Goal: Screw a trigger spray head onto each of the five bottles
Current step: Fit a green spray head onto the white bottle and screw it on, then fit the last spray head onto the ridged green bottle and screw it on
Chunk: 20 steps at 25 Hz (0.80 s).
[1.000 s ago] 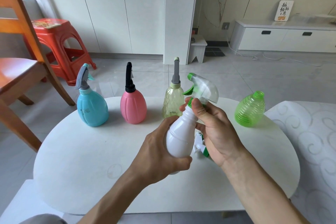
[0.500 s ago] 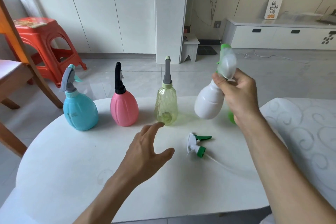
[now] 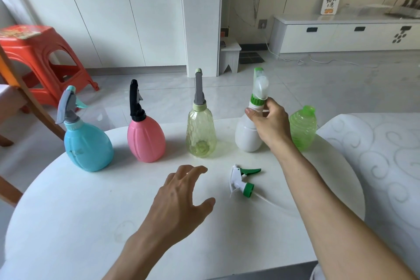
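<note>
Your right hand (image 3: 269, 124) is wrapped around the neck of the white bottle (image 3: 246, 136), fingers (image 3: 251, 112) clamped just below the green collar of its spray head (image 3: 259, 88). The bottle stands upright with its base on or just above the surface (image 3: 79, 211); you cannot tell which from here. Your right forearm reaches in from the lower right corner, wrist bent slightly toward the bottle.

Your left hand (image 3: 181, 195) hovers palm-down over the middle of the surface, fingers spread apart and holding nothing. The loose spray head (image 3: 243, 180), white with a green trigger and green collar, lies on its side just to the right of those fingers, apart from them, with its thin clear tube trailing to the right.

In a row at the far side stand the blue bottle (image 3: 87, 145), the pink bottle (image 3: 145, 141) and the pale yellow-green bottle (image 3: 201, 135), each with a head on top. The green bottle (image 3: 303, 128) stands just behind your right hand, with no head on its open neck.

The surface is white and rounded. A patterned white cushion (image 3: 375, 154) sits to its right, an orange plastic stool (image 3: 38, 59) and a wooden chair (image 3: 20, 88) to the left. Behind are white cabinet doors (image 3: 109, 13), a pale tiled floor (image 3: 318, 84) and a low white unit (image 3: 341, 34) along the far wall.
</note>
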Tool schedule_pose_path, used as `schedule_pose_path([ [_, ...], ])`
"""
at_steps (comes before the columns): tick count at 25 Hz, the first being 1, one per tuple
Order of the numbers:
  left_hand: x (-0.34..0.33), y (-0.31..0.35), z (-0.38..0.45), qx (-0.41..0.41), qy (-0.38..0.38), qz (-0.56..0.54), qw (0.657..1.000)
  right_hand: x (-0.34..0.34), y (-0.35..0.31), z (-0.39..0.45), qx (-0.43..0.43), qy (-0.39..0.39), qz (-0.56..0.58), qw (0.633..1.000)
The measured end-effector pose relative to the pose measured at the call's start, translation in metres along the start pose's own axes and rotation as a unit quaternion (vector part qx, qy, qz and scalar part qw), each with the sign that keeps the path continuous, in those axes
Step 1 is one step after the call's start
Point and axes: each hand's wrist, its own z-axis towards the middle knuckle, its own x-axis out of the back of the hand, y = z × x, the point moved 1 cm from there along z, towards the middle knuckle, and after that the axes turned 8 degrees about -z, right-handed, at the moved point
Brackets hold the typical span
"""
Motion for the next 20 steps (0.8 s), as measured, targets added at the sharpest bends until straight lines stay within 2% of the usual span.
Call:
schedule_pose_path([
  [7, 0.002, -0.003, -0.002, -0.004, -0.005, 0.005, 1.000, 0.002, 0.003, -0.009, -0.020, -0.055, -0.017, 0.998],
  [10, 0.003, -0.003, -0.003, 0.001, -0.005, 0.003, 1.000, 0.024, 0.000, -0.008, -0.041, -0.066, -0.040, 0.996],
  [11, 0.004, -0.003, -0.002, 0.000, -0.003, 0.003, 1.000, 0.037, 0.001, -0.006, -0.046, -0.032, -0.056, 0.997],
  [14, 0.001, 0.002, 0.001, -0.008, 0.002, 0.009, 1.000, 0.078, 0.019, 0.001, -0.097, 0.160, -0.076, 0.979],
  [15, 0.000, 0.003, 0.001, -0.009, 0.002, 0.008, 1.000, 0.085, 0.031, 0.003, -0.130, 0.200, -0.066, 0.969],
  [16, -0.002, 0.005, 0.002, -0.009, 0.001, 0.008, 1.000, 0.088, 0.045, 0.004, -0.163, 0.207, -0.052, 0.963],
  [18, -0.004, 0.007, 0.001, -0.008, -0.005, 0.010, 1.000, 0.082, 0.072, 0.008, -0.213, 0.128, -0.019, 0.968],
  [20, -0.005, 0.007, 0.000, -0.007, -0.009, 0.012, 1.000, 0.068, 0.089, 0.009, -0.219, 0.040, 0.000, 0.975],
])
